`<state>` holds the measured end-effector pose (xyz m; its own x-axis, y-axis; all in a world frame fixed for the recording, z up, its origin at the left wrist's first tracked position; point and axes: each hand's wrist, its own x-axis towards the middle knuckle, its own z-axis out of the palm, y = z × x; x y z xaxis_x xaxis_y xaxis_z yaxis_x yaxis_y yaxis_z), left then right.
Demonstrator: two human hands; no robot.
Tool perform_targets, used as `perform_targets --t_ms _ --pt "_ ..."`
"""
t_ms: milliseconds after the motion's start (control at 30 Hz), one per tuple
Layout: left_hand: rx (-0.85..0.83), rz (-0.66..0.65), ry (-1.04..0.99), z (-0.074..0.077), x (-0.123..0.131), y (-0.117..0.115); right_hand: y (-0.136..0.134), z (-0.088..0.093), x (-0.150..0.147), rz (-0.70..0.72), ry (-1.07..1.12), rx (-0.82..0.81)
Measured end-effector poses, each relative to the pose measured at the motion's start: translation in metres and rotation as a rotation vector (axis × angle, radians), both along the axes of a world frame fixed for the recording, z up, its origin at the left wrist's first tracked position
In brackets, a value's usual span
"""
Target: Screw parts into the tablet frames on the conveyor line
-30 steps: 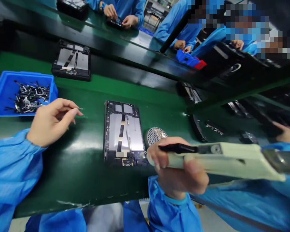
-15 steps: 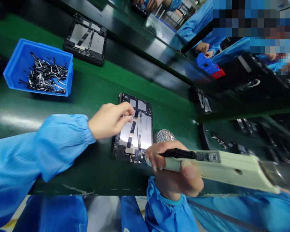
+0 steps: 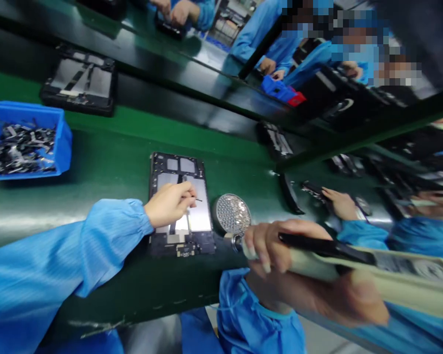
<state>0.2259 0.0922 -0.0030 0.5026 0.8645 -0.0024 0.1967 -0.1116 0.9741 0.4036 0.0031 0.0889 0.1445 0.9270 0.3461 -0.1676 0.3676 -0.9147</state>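
An opened tablet (image 3: 201, 216) lies on the green bench, its silver inside and flat ribbon cables facing up. Over its middle is my left hand (image 3: 172, 204), fingers pinched on a small thin dark piece (image 3: 198, 199) whose kind I cannot make out. My right hand (image 3: 276, 248) is wrapped round a cream electric screwdriver (image 3: 409, 290) with a black lever. The metal tip (image 3: 237, 241) points left, apart from the tablet, near the lower edge of a round dish of small screws (image 3: 232, 215). The driver's rear is blurred.
A blue bin (image 3: 64, 147) of small metal-and-black parts stands at the left. Behind it lies another opened tablet (image 3: 99, 83). On the right, a co-worker's hand (image 3: 341, 202) touches a dark part, near a curved black piece (image 3: 291, 194). A green rail (image 3: 372, 128) crosses there.
The view has turned, shifting the bench leftward. My screwdriver has come off the tablet's lower edge towards the screw dish. A thin dark piece now shows in my left fingers. A co-worker's hand has appeared.
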Motion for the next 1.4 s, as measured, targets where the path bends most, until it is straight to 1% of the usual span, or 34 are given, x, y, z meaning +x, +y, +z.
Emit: perform_targets --t_ms 100,200,300,400,533,767,900,1000,1133,1200,1300,1400 --pt "0.055 0.029 -0.004 -0.001 -0.005 0.001 0.017 -0.011 0.033 -0.178 0.011 0.05" --pt "0.07 0.079 0.025 -0.001 -0.009 0.0 0.031 -0.029 0.058 -0.275 0.044 0.021" --pt "0.011 0.113 0.036 0.001 -0.012 -0.002 0.034 -0.044 0.067 -0.326 0.058 -0.023" --pt "-0.002 0.16 0.049 0.004 -0.015 -0.004 0.032 -0.051 0.066 -0.36 0.068 -0.077" --pt "0.063 0.185 0.055 0.006 -0.017 -0.004 0.033 -0.054 0.063 -0.392 0.066 -0.088" --pt "0.062 0.2 0.084 0.011 -0.02 -0.005 0.037 -0.057 0.062 -0.38 0.056 -0.113" --pt "0.063 0.21 0.105 0.013 -0.021 -0.006 0.038 -0.057 0.062 -0.411 0.045 -0.15" --pt "0.07 0.218 0.115 0.014 -0.02 -0.005 0.037 -0.057 0.063 -0.419 0.037 -0.145" --pt "0.101 0.23 0.127 0.015 -0.019 -0.004 0.036 -0.056 0.063 -0.394 0.022 -0.132" --pt "0.062 0.226 0.114 0.014 -0.018 -0.005 0.036 -0.057 0.063 -0.393 0.032 -0.121" --pt "-0.043 0.221 0.057 0.016 -0.016 -0.006 0.038 -0.06 0.061 -0.406 0.037 -0.118" --pt "-0.104 0.28 -0.009 0.022 -0.018 0.001 0.04 -0.062 0.061 -0.416 0.02 -0.143"
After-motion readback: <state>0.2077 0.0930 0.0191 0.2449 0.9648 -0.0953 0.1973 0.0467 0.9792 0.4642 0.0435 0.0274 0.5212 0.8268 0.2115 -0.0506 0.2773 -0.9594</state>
